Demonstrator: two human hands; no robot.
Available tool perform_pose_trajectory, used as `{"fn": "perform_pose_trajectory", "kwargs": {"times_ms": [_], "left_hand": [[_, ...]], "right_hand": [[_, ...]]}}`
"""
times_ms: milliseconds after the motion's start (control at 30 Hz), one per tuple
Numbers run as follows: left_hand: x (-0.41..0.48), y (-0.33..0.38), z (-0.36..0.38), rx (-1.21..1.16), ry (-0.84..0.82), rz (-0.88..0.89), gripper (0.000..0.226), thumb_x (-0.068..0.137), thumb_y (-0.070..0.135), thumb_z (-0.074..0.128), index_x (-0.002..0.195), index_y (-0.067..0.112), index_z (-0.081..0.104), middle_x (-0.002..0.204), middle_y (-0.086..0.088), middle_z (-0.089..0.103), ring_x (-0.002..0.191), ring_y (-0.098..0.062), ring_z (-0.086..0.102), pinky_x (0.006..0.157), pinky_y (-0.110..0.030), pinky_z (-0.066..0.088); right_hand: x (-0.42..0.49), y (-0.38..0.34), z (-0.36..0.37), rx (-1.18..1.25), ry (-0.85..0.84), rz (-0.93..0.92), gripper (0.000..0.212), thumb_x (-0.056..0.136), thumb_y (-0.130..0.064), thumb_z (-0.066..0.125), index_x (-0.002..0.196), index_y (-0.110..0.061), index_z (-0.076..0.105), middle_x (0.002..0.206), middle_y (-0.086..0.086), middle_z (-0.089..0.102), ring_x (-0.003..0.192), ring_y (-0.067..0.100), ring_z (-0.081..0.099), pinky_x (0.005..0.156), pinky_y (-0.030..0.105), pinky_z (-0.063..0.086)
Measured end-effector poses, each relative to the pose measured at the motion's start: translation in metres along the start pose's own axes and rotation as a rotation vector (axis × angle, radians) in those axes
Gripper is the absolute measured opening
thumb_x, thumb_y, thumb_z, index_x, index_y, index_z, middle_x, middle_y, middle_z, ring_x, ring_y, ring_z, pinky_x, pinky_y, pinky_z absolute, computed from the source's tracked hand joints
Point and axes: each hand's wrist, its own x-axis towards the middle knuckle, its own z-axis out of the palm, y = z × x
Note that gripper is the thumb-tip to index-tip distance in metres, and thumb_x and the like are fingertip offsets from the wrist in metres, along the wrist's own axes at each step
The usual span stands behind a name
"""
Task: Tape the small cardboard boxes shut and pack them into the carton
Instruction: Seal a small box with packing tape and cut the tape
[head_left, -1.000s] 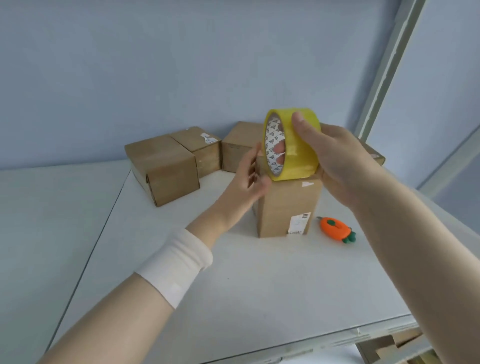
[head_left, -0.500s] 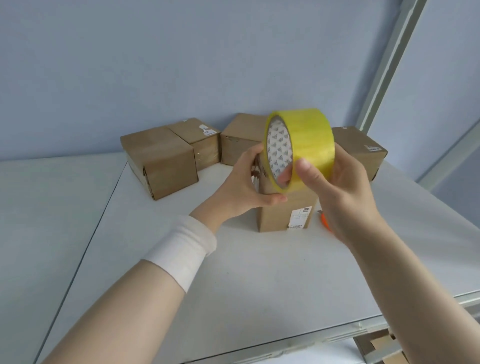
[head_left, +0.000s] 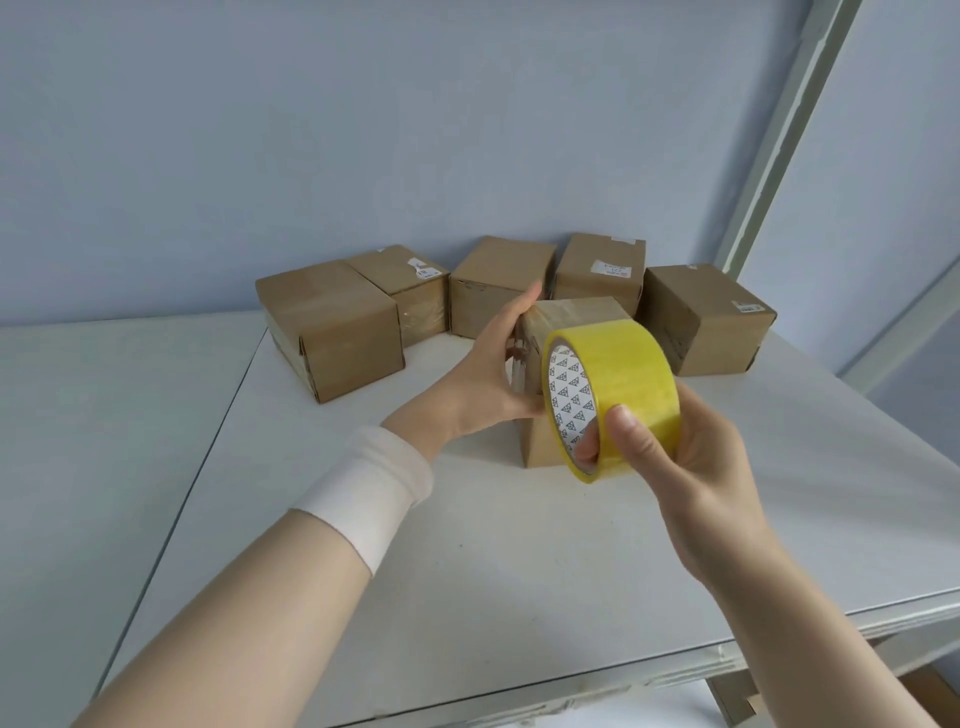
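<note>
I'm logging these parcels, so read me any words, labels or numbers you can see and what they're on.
Nothing legible.
White sticker, second brown cardboard box from left: blurred.
White sticker, fourth cardboard box: blurred.
Sticker, rightmost cardboard box: too small.
Triangle logos, yellow tape roll's core: unreadable.

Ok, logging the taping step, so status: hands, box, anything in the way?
Left hand grips near box, left side. Right hand holds yellow tape roll in front. Other boxes in a row behind, apart; nothing in the way.
</note>
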Motion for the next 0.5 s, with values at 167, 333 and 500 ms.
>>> {"fn": "perform_pose_trajectory", "kwargs": {"times_ms": [167,333,500], "left_hand": [[-0.012,0.013,-0.002,-0.071,0.006,0.106,0.075,0.067,0.029,0.074,0.131,0.043,0.037,0.136,-0.010,0.039,0.115,-0.007,0.045,0.094,-0.020,0.040],[-0.015,0.012,0.030,-0.378,0.273,-0.036,0.036,0.070,0.044,0.051,0.104,0.034,0.052,0.129,-0.019,0.045,0.124,-0.027,0.043,0.100,-0.035,0.039],[0.006,0.002,0.036,-0.355,0.494,-0.104,0.027,0.089,0.052,0.038,0.096,0.032,0.055,0.118,-0.008,0.055,0.125,-0.016,0.045,0.105,-0.033,0.036]], "right_hand": [[0.018,-0.033,0.000,0.097,0.029,-0.025,0.033,0.072,-0.049,0.063,0.068,-0.017,0.063,0.056,0.001,0.064,0.051,0.012,0.059,0.052,0.019,0.047],[0.057,-0.043,0.004,0.061,0.045,0.053,0.036,0.073,-0.047,0.056,0.061,-0.013,0.060,0.051,-0.001,0.061,0.049,0.016,0.057,0.053,0.025,0.051],[0.081,-0.022,0.009,0.072,0.066,0.121,0.034,0.091,-0.038,0.052,0.073,-0.009,0.059,0.052,-0.001,0.061,0.051,0.016,0.058,0.061,0.032,0.055]]}}
